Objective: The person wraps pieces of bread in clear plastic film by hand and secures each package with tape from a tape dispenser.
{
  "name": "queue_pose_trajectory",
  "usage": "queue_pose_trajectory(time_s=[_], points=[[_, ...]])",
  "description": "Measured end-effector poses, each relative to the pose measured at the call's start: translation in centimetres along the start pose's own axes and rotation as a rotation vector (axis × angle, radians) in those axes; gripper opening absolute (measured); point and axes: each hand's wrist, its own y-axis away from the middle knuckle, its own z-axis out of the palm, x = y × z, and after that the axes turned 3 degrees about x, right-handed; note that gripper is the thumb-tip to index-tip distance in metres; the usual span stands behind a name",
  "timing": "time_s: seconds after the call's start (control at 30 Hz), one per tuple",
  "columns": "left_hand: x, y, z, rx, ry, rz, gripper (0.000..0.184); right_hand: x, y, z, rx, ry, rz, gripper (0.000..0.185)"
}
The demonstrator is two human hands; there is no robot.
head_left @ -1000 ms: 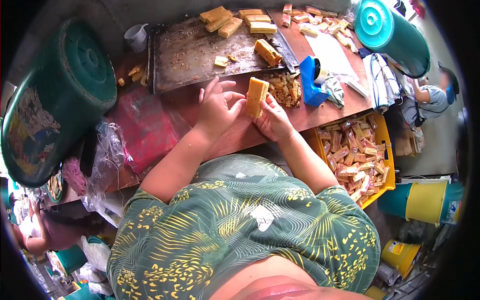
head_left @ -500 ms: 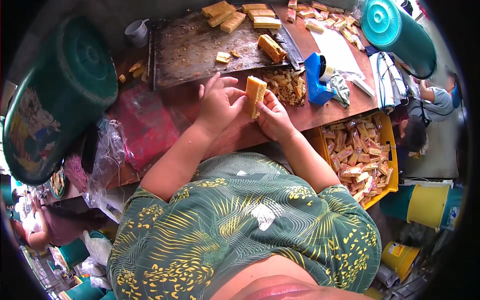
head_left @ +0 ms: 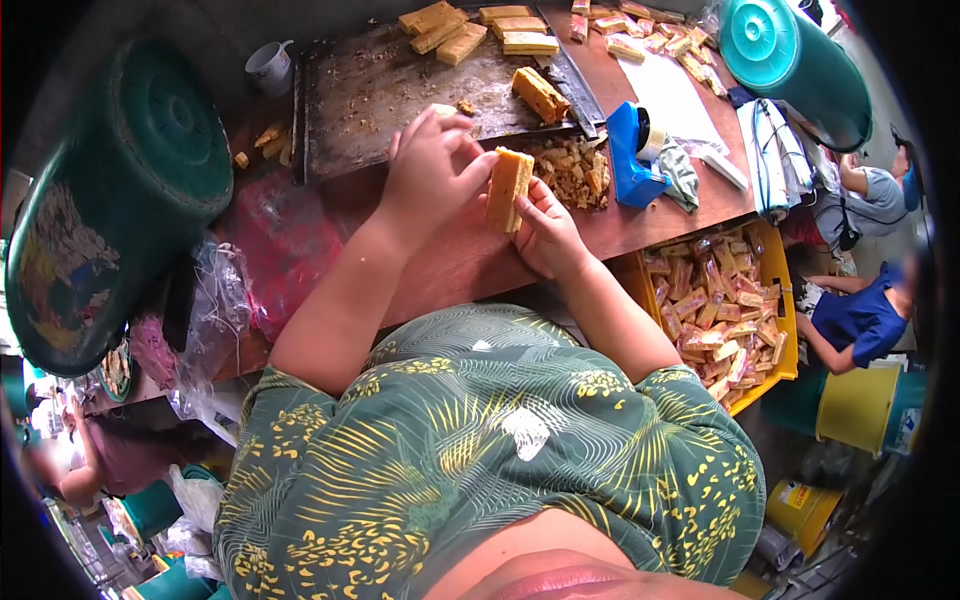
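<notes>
My right hand (head_left: 547, 232) is closed on a rectangular yellow layered cake bar (head_left: 510, 190), gripped by its right side and held upright above the table. My left hand (head_left: 430, 170) is just left of the bar, thumb apart from the bent fingers. Its thumb tip is close to the bar's upper left edge; I cannot tell whether they touch. Its fingers reach over the near part of a dark baking tray (head_left: 350, 100), where a small cut cake piece is mostly hidden behind them. A browner cake block (head_left: 541, 95) and several cake bars (head_left: 462, 44) lie on the tray.
Crumbled cake (head_left: 575, 170) lies beside a blue tape dispenser (head_left: 632, 160). A yellow crate (head_left: 785, 330) of wrapped bars stands at the right. A big green bucket (head_left: 170, 140) and a red plastic sheet (head_left: 280, 250) are at the left. People (head_left: 860, 320) are at the far right.
My left hand has moved up and forward over the tray, covering most of the small cake piece. My right hand still holds the bar. A person in blue has come into view at the right.
</notes>
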Motion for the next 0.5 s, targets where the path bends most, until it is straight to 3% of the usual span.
queue_pose_trajectory(time_s=[0.17,0.37,0.5], points=[[3.4,-1.9,0.7,0.090,-0.101,0.134,0.011,0.0,-0.1,0.0,0.013,-0.006,-0.018,0.049],[2.7,1.4,0.1,-0.094,-0.192,0.053,0.008,-0.1,0.2,0.0,0.063,-0.036,-0.032,0.058],[2.7,2.8,-0.1,-0.099,-0.230,0.105,0.007,0.2,-0.3,-0.2,0.037,-0.019,-0.023,0.063]])
